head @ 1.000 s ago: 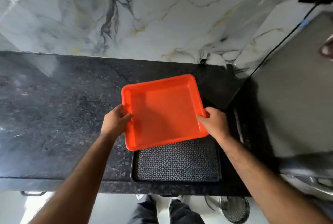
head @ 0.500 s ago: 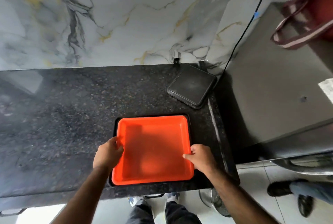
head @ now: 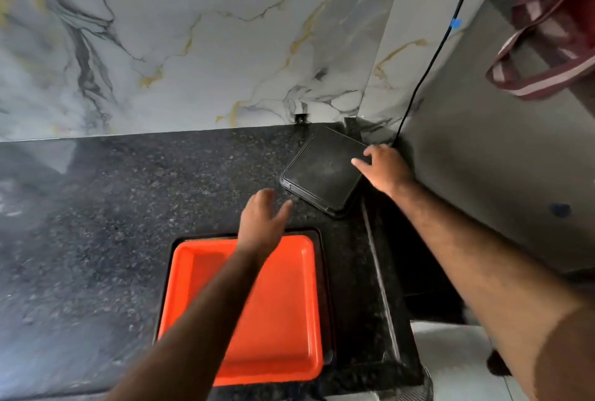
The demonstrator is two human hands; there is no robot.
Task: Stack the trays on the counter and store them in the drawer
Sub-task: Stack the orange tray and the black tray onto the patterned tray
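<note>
An orange tray point(head: 283, 313) lies nested in a black tray point(head: 325, 297) near the counter's front edge; only the black rim shows. A second black tray point(head: 322, 173) lies upside down at the back right corner of the counter. My right hand point(head: 384, 168) hovers over that tray's right edge, fingers spread, touching or just above it. My left hand point(head: 262, 223) is open above the counter between the two, just past the orange tray's far rim. Neither hand holds anything.
The dark granite counter point(head: 112, 223) stretches left. A marble wall point(head: 193, 46) backs it. A grey appliance point(head: 499, 175) stands at the right with a black cable point(head: 428, 68) running down beside it and a striped bag point(head: 553, 33) above.
The orange tray was lowered into the black tray and released. Both hands then left it and reached toward the upside-down black tray at the back right.
</note>
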